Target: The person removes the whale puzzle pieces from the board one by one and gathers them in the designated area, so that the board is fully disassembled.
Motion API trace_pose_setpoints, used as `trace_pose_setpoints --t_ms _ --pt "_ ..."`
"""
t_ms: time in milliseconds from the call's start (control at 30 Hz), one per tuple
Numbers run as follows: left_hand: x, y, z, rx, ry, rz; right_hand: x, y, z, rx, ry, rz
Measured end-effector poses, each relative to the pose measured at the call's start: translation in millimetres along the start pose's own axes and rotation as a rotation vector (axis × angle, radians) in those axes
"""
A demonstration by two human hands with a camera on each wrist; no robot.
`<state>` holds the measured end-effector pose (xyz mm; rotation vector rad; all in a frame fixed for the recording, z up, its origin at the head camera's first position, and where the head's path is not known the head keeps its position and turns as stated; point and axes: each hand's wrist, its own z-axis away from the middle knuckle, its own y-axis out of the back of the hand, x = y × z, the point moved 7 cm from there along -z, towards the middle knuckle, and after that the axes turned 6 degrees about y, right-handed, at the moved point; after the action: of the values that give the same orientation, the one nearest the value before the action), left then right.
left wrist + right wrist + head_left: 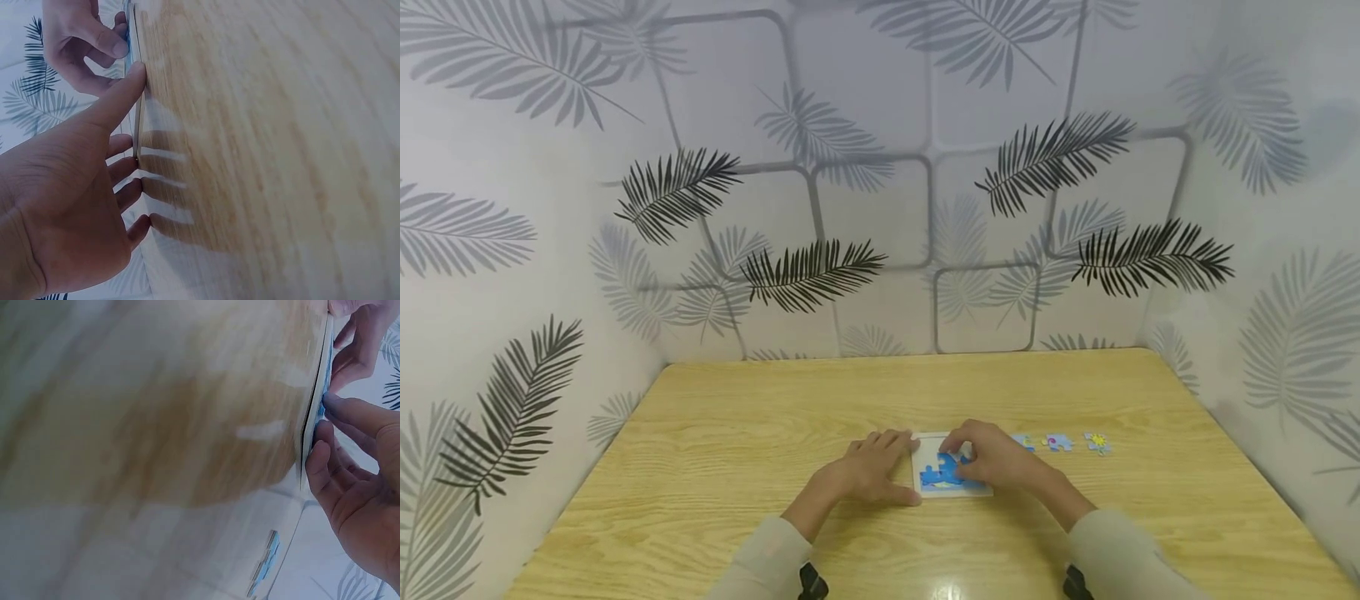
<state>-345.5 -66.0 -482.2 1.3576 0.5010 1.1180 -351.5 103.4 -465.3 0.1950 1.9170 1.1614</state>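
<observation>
A small puzzle board (929,443) with a pale rim lies flat on the table, its lower part filled with blue joined pieces (931,478). My left hand (872,468) rests at the board's left edge, fingers spread and thumb at the near corner. Over the board, my right hand (996,455) has its index finger and thumb bent about a blue puzzle piece (949,465), which it pinches against the board. Part of the board is hidden under this hand. In the right wrist view, the right hand's fingertips (331,400) touch the blue surface.
To the right of the board, loose puzzle pieces lie in a row: one partly behind the right hand (1024,442), a purple-blue piece (1059,442) and a yellow-patterned piece (1097,442). The wood-grain table (760,417) meets leaf-patterned walls (880,208) at the back and sides.
</observation>
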Motion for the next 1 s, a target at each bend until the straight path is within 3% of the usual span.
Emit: trace_pose_setpoints --t_ms 267,733,1000 --pt "0.8 2.0 2.5 -0.004 0.022 -0.006 -0.8 -3.8 -2.3 -0.036 -0.057 0.011" --pt "-1.5 -3.9 -0.2 -0.001 0.013 -0.026 -4.8 -5.3 -1.7 -0.028 -0.005 -0.018" --pt "2.6 1.9 2.1 -0.009 0.016 -0.029 -4.8 -3.9 -0.3 -0.022 0.004 -0.032"
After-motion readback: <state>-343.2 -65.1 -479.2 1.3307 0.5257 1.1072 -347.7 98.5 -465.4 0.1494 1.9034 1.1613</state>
